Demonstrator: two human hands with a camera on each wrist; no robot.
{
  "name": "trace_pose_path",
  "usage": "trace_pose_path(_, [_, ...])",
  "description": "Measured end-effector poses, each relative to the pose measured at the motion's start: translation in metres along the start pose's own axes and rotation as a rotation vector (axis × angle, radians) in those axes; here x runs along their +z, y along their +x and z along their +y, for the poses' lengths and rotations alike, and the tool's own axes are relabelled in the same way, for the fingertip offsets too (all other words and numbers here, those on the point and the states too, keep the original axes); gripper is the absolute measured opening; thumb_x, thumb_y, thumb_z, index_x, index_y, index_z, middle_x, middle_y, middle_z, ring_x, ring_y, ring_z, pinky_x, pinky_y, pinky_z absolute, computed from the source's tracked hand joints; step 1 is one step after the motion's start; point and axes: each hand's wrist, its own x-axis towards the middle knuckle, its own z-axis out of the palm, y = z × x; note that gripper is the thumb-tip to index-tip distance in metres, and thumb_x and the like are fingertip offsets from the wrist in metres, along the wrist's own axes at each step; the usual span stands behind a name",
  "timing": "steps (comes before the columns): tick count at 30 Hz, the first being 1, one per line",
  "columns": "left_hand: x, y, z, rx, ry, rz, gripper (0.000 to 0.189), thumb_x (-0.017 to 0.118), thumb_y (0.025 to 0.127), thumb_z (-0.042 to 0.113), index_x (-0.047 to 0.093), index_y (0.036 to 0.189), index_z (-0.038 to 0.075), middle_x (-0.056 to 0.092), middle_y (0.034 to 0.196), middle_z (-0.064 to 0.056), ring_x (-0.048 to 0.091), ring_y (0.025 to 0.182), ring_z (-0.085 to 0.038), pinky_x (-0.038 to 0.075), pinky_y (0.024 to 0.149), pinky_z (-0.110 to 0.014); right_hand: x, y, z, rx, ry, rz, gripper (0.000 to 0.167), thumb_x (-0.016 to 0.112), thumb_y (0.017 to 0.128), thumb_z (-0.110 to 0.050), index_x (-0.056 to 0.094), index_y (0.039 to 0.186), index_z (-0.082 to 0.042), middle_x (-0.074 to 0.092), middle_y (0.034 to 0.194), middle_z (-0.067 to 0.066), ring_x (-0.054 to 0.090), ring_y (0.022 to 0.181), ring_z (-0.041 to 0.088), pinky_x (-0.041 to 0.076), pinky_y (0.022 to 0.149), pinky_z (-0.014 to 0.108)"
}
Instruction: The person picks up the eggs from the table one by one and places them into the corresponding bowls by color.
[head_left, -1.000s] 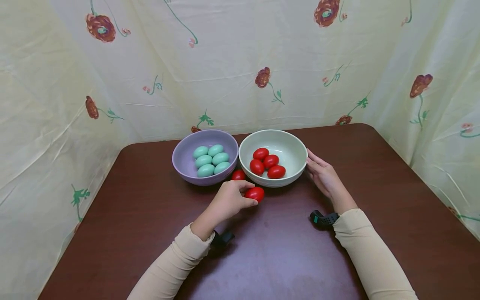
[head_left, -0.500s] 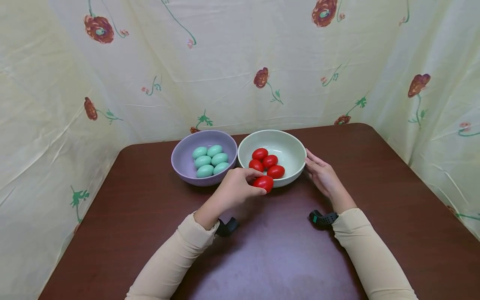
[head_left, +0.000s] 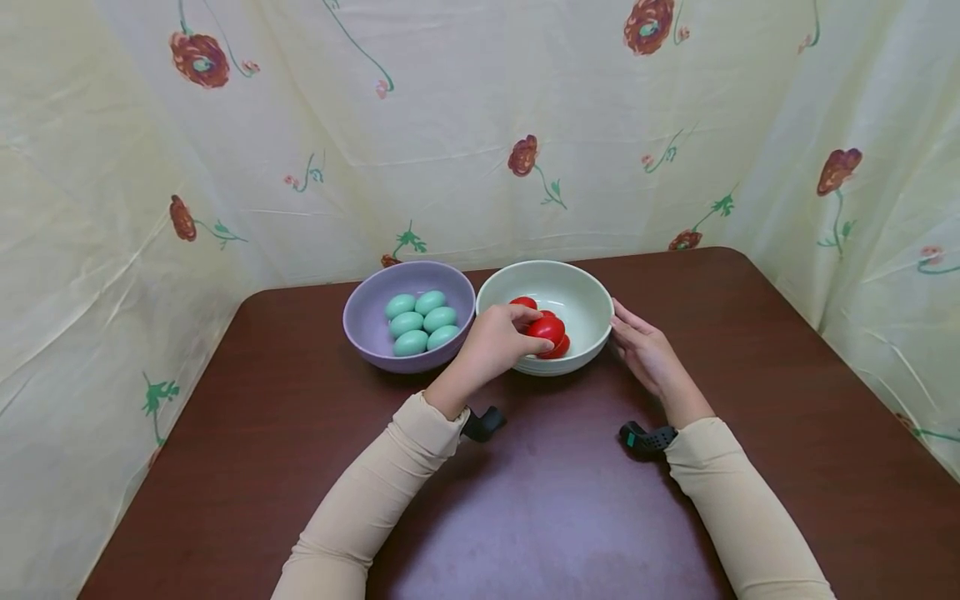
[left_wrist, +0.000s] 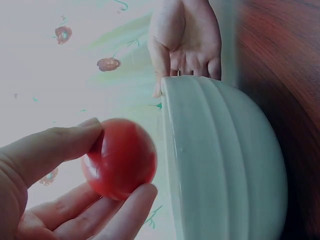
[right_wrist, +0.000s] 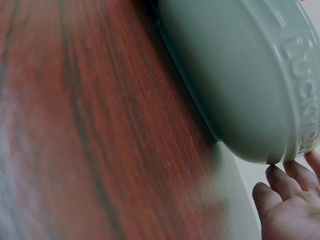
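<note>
In the head view my left hand (head_left: pixel 491 343) pinches a red egg (head_left: pixel 547 331) over the near side of the pale green bowl (head_left: pixel 588 300). Thumb and fingertips hold the egg (left_wrist: pixel 122 159) beside the bowl's rim in the left wrist view. Other red eggs lie in that bowl, partly covered by the hand and the held egg. My right hand (head_left: pixel 643 354) touches the bowl's right side with extended fingers. In the right wrist view its fingertips meet the bowl's outer wall (right_wrist: pixel 235 85), which bears raised letters.
A purple bowl (head_left: pixel 362 321) with several mint-green eggs (head_left: pixel 407 323) stands close by on the left. Both bowls sit toward the back of the dark brown table (head_left: pixel 247 467). A flower-printed curtain (head_left: pixel 450 167) hangs behind the table.
My left hand has carried the red egg up and right, from in front of the bowls to over the pale green bowl. My right hand has stayed at the bowl's side.
</note>
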Motion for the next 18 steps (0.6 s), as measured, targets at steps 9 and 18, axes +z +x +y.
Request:
trace_pose_path(9, [0.006, 0.019, 0.004, -0.048, -0.046, 0.008, 0.042, 0.08, 0.083, 0.022, 0.071, 0.122, 0.008, 0.074, 0.113, -0.01, 0.065, 0.104, -0.023, 0.052, 0.085, -0.027, 0.001, 0.002, -0.001, 0.001, 0.019, 0.002, 0.065, 0.05, 0.104, -0.022, 0.016, 0.158, -0.008, 0.01, 0.167, 0.003, 0.012, 0.154, 0.02, 0.009, 0.126, 0.041])
trace_pose_path(18, [0.014, 0.035, 0.001, -0.076, -0.055, 0.021, 0.039, 0.081, 0.081, 0.021, 0.073, 0.117, 0.008, 0.075, 0.109, -0.01, 0.064, 0.096, -0.022, 0.05, 0.075, -0.02, 0.0, 0.001, 0.0, 0.007, 0.003, -0.001, 0.065, 0.05, 0.104, -0.024, 0.016, 0.158, -0.01, 0.01, 0.167, 0.004, 0.012, 0.154, 0.021, 0.01, 0.125, 0.042])
